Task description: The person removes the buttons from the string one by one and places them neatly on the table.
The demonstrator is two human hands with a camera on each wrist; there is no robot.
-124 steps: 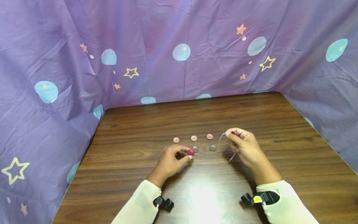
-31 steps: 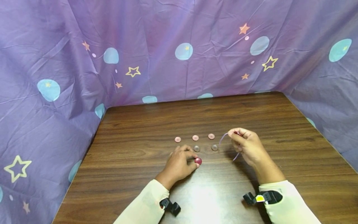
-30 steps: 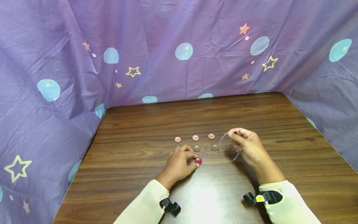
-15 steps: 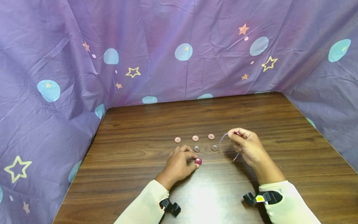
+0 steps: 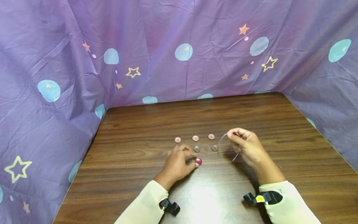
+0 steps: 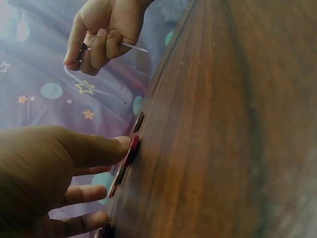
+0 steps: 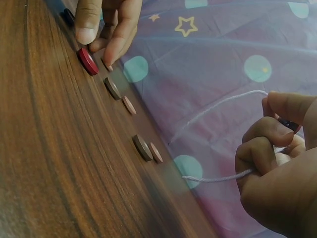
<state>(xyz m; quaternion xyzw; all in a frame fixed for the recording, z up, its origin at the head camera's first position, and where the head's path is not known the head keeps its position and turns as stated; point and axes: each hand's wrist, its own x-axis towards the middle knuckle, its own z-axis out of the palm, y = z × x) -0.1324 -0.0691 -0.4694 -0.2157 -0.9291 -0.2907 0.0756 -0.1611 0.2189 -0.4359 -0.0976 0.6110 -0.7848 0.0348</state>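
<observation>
A red button lies on the wooden table. Thumb and index fingertip of my left hand are spread right at its edge; in the right wrist view a small gap shows between the thumb and the red button. My right hand is raised above the table. Its thumb and index finger pinch a pale purple string, one end arching out ahead and the other hanging below the curled fingers. A dark red piece shows between those fingers, mostly hidden.
Behind the red button are a brown button and another brown button. Three pink buttons form a row farther back. A dark button sits beyond my left hand in the right wrist view. Purple cloth surrounds the table.
From four seconds ago, my left hand has brought the red button nearer and set it down. Over the last half second the fingers drew back slightly while the button stayed. The right hand barely moved.
</observation>
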